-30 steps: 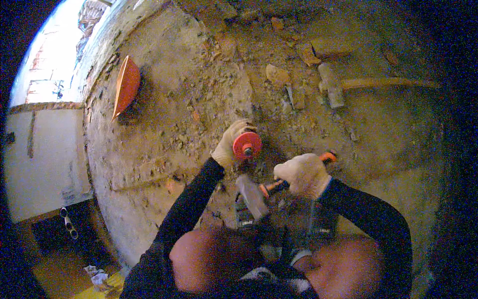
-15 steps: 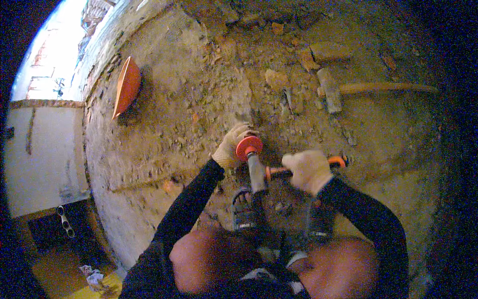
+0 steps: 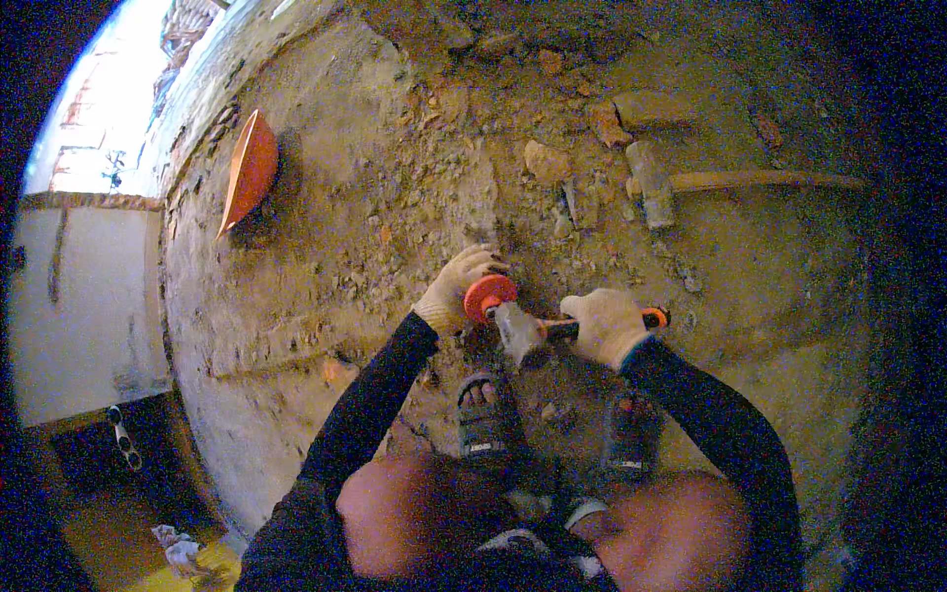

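My left hand (image 3: 457, 288), in a pale knitted glove, is closed around a chisel below its round red hand guard (image 3: 490, 294); the glove and guard hide most of the shaft. My right hand (image 3: 608, 328), also gloved, is wrapped round the orange and black handle of a hammer (image 3: 520, 333). The hammer's grey head lies over the chisel's top end, close to the guard; I cannot tell whether they touch. Below the tools is broken, dirt-covered ground, with my sandalled feet (image 3: 485, 414) just nearer to me.
An orange pan (image 3: 254, 176) lies tilted on the ground at far left. At far right rests a sledgehammer (image 3: 651, 185) with a long wooden handle (image 3: 764, 181). Stones and brick pieces (image 3: 547, 161) are scattered ahead. A pale panel (image 3: 89, 306) stands at the left edge.
My right hand has shifted slightly left and the hammer has turned, its head now angled close under the guard. My left hand keeps its hold on the chisel.
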The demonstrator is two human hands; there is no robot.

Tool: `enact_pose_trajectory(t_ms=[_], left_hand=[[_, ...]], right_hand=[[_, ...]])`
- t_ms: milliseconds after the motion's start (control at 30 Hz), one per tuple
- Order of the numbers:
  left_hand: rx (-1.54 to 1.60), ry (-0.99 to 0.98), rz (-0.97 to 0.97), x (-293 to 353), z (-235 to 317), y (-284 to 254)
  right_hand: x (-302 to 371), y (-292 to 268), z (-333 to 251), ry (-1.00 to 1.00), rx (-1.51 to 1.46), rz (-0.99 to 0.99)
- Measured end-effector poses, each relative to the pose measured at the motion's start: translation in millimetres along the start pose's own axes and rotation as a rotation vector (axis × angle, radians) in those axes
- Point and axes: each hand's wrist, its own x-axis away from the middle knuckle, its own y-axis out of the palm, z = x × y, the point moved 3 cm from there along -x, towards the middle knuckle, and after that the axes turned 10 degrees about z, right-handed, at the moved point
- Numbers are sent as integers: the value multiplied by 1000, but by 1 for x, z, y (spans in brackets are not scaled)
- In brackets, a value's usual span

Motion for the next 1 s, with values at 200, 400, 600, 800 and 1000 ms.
enact_pose_trajectory(t_ms=[200, 400, 600, 800, 1000], left_hand=[[-26, 51, -40, -6, -5, 3], [-70, -7, 123, -18, 25, -1], [-166, -68, 230, -48, 45, 21], [-98, 66, 141, -59, 49, 0], [-127, -67, 164, -41, 65, -9]], right_hand=[[5, 4, 2, -75, -241, -30], [14, 18, 7, 67, -41, -88], [62, 30, -15, 225, -159, -178], [80, 26, -2, 319, -114, -221], [91, 28, 6, 399, -196, -112]])
